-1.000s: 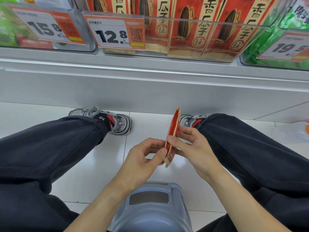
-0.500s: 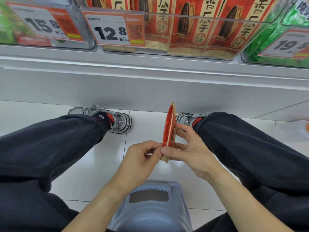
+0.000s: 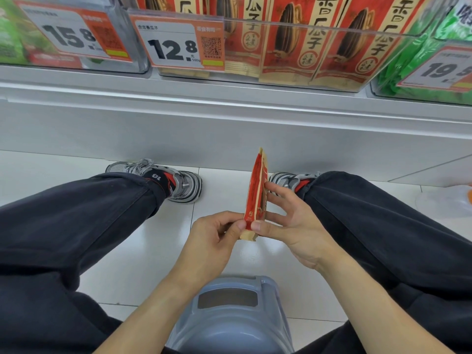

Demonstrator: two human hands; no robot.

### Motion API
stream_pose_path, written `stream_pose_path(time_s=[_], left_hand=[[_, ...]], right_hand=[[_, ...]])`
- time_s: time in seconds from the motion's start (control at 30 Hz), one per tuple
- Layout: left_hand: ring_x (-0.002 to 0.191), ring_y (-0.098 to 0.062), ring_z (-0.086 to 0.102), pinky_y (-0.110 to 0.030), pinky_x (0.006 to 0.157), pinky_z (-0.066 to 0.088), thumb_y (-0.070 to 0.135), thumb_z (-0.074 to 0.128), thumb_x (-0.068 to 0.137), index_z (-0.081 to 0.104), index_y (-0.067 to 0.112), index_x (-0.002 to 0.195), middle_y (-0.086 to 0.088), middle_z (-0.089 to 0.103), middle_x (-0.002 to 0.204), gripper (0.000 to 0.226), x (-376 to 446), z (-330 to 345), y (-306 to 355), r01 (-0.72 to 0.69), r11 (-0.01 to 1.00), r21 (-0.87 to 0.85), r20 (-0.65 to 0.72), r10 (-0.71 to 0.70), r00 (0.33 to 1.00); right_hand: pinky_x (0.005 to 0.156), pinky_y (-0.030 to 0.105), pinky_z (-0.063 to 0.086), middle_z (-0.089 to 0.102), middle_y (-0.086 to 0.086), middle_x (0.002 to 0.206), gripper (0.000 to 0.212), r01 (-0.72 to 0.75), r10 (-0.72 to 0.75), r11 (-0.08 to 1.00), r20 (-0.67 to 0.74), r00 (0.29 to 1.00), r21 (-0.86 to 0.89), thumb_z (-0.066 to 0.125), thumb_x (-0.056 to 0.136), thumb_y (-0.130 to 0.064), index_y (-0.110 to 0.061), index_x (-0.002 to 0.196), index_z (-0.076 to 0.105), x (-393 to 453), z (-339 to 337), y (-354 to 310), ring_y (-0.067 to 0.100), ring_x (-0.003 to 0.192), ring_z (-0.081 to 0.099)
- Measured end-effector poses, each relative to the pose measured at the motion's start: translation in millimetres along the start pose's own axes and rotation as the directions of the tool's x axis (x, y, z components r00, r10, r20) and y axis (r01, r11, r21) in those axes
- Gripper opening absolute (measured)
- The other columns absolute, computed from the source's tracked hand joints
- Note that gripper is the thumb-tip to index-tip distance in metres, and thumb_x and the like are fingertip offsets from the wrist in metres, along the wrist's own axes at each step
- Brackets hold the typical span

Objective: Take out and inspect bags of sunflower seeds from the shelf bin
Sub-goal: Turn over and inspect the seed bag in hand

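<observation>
We are down on a grey plastic stool [image 3: 229, 315] in front of the shelf, and we have one red sunflower seed bag [image 3: 256, 195] out and held edge-on between our knees, standing close to upright over the white floor tiles. Our left hand [image 3: 214, 238] pinches its lower corner, thumb against curled fingers, while our right hand [image 3: 288, 221] clamps the same corner with the thumb and lays its loosely spread fingers along the far face (we cannot see how firmly those fingers press). Up ahead, the clear shelf bin [image 3: 306, 34] with the 12.8 price tag [image 3: 178, 44] is well stocked with matching bags standing in a row. The inspection looks to be under way, with the printed faces turned away from us. Here is the worry: both grips sit low on a tall, thin pack, so if we twist it to read a face the top could flop over or the bag could slip from our thumbs to the floor. Squeezing harder at that corner might crease the seam instead.
</observation>
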State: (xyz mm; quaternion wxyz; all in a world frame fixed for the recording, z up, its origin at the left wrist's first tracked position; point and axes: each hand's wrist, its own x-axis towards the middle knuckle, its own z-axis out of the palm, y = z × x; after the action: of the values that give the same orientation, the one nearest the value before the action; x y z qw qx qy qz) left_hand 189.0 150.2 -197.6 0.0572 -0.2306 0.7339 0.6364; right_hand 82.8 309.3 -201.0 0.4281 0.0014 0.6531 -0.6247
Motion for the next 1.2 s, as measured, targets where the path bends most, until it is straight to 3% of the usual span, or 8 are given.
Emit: stream_pose_path(time_s=[0.1, 0.2, 0.43, 0.57, 0.67, 0.77, 0.93, 1.2], left_hand=[[0.094, -0.015, 0.075, -0.032, 0.089, 0.059, 0.006, 0.055, 0.102, 0.071, 0.019, 0.113, 0.003, 0.079, 0.099, 0.023, 0.0, 2.7, 2.8, 0.051, 0.99, -0.13, -0.012, -0.053, 0.999], [0.089, -0.021, 0.077, -0.04, 0.084, 0.062, 0.02, 0.054, 0.102, 0.065, 0.017, 0.12, -0.003, 0.079, 0.095, 0.022, 2.1, 3.8, 5.2, 0.139, 0.967, -0.215, 0.002, -0.142, 0.99], [0.096, -0.013, 0.073, -0.046, 0.091, 0.057, 0.007, 0.046, 0.105, 0.063, 0.02, 0.111, 0.006, 0.077, 0.101, 0.022, 5.5, -2.3, -15.7, 0.142, 0.983, 0.119, 0.006, -0.144, 0.99], [0.095, -0.016, 0.071, -0.038, 0.088, 0.056, 0.006, 0.045, 0.106, 0.063, 0.019, 0.105, 0.004, 0.076, 0.098, 0.022, 5.8, 0.6, -14.8, 0.148, 0.978, 0.147, 0.03, -0.154, 0.988], [0.095, -0.012, 0.069, -0.017, 0.076, 0.054, 0.002, 0.045, 0.104, 0.058, 0.03, 0.113, 0.008, 0.071, 0.106, 0.032, 5.0, 2.3, -9.4, 0.184, 0.981, 0.055, -0.043, -0.181, 0.982], [0.101, 0.002, 0.063, -0.016, 0.076, 0.056, -0.002, 0.05, 0.1, 0.044, 0.047, 0.133, 0.015, 0.059, 0.124, 0.059, 4.8, -0.3, -6.1, 0.102, 0.995, 0.011, -0.106, -0.1, 0.989], [0.116, 0.012, 0.054, -0.026, 0.1, 0.05, 0.053, 0.061, 0.087, 0.039, 0.05, 0.147, 0.02, 0.049, 0.135, 0.064, 1.0, 5.1, -4.6, 0.069, 0.997, 0.028, -0.049, -0.068, 0.996], [0.118, 0.002, 0.059, -0.023, 0.095, 0.052, 0.075, 0.06, 0.081, 0.049, 0.048, 0.14, 0.021, 0.058, 0.132, 0.066, 3.1, 6.5, -8.0, 0.088, 0.995, -0.048, -0.102, -0.092, 0.991]], right_hand=[[0.078, 0.02, 0.058, 0.055, -0.019, 0.137, 0.093, 0.059, -0.067, 0.987, -0.051, 0.996, -0.15, 0.093, 0.06, -0.028, -0.039, 0.14, 0.048, -2.9, 3.5, -2.0, 0.007, 0.115, 0.064], [0.083, 0.027, 0.06, 0.054, -0.023, 0.134, 0.097, 0.092, -0.12, 0.948, -0.073, 0.99, -0.305, 0.092, 0.056, -0.042, -0.04, 0.14, 0.044, -4.6, 7.3, 0.5, 0.005, 0.115, 0.062], [0.077, 0.032, 0.063, 0.074, -0.002, 0.101, 0.048, -0.025, -0.049, 0.957, -0.246, 0.968, -0.289, 0.068, 0.096, -0.028, -0.018, 0.139, 0.05, 2.0, 2.7, -1.4, 0.009, 0.095, 0.073], [0.086, 0.04, 0.062, 0.074, -0.007, 0.105, 0.02, -0.028, -0.059, 0.945, -0.255, 0.965, -0.326, 0.065, 0.097, -0.032, -0.023, 0.115, 0.063, 3.7, -1.2, -1.5, 0.008, 0.092, 0.073], [0.076, 0.036, 0.063, 0.076, -0.001, 0.099, 0.017, -0.04, -0.023, 0.96, -0.22, 0.975, -0.276, 0.069, 0.095, -0.028, -0.018, 0.107, 0.063, 1.7, -1.1, -5.0, 0.015, 0.087, 0.076], [0.062, 0.026, 0.061, 0.076, 0.002, 0.093, 0.019, -0.03, -0.026, 0.954, -0.184, 0.983, -0.297, 0.073, 0.092, -0.024, -0.013, 0.102, 0.062, -0.9, 3.6, -8.2, 0.016, 0.08, 0.076], [0.061, 0.033, 0.063, 0.075, 0.008, 0.093, 0.027, -0.013, -0.01, 0.976, -0.108, 0.994, -0.216, 0.078, 0.086, -0.027, -0.013, 0.107, 0.067, -6.4, 14.3, -7.9, 0.024, 0.078, 0.076], [0.066, 0.031, 0.063, 0.074, 0.019, 0.094, 0.013, 0.041, -0.053, 0.989, -0.08, 0.995, -0.144, 0.068, 0.093, -0.017, -0.007, 0.099, 0.075, -7.0, 15.3, -7.4, 0.026, 0.085, 0.074]])
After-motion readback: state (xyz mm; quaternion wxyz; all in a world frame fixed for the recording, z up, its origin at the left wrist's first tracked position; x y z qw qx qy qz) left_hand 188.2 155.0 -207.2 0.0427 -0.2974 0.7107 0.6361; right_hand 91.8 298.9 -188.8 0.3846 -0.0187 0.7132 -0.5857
